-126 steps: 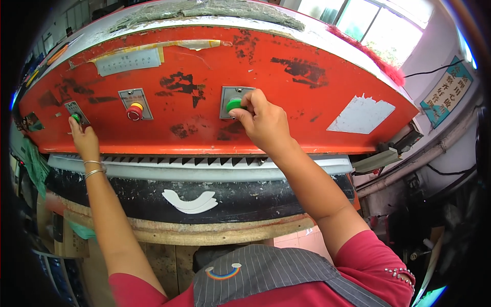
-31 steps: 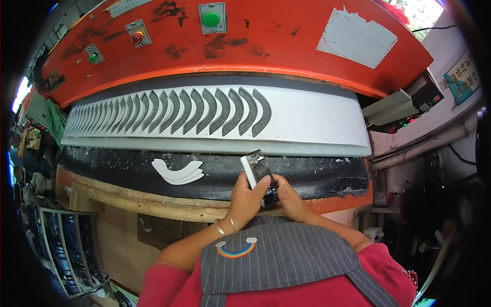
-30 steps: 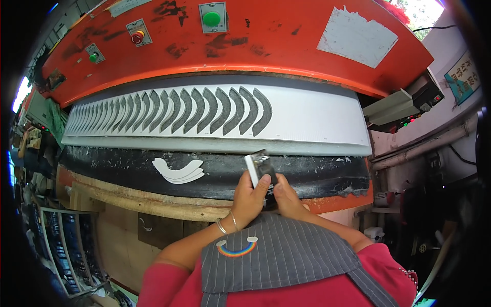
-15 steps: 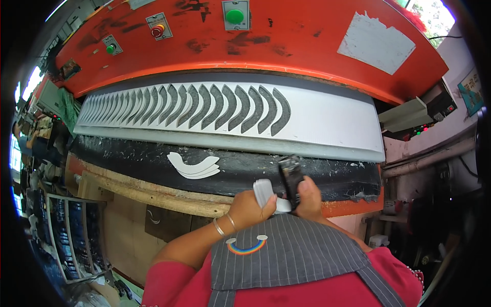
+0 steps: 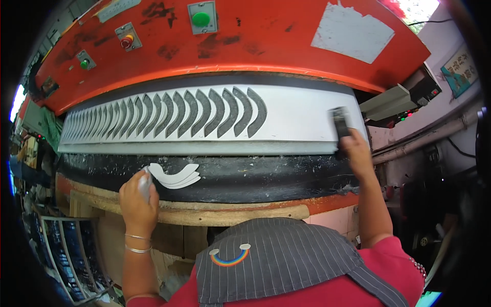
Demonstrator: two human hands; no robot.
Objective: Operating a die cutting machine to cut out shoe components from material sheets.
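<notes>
Left fingers [image 5: 131,185] clasp a pale stack [image 5: 144,186] near white crescents [image 5: 176,178]; right fingers [image 5: 353,139] clasp a dark block [image 5: 339,124].

Apron [image 5: 291,261]: dark grey, thin pale pinstripes; rainbow motif [image 5: 229,262] left of centre, 2 white clouds [image 5: 245,246] at its ends. Matching strap [image 5: 379,287] at right. Top [image 5: 317,295]: crimson, short-sleeved; pale beads [image 5: 419,267] along the right sleeve [image 5: 396,251]. Left hand [image 5: 136,202]: 2 silver-coloured bangles [image 5: 138,250] at the wrist.
</notes>
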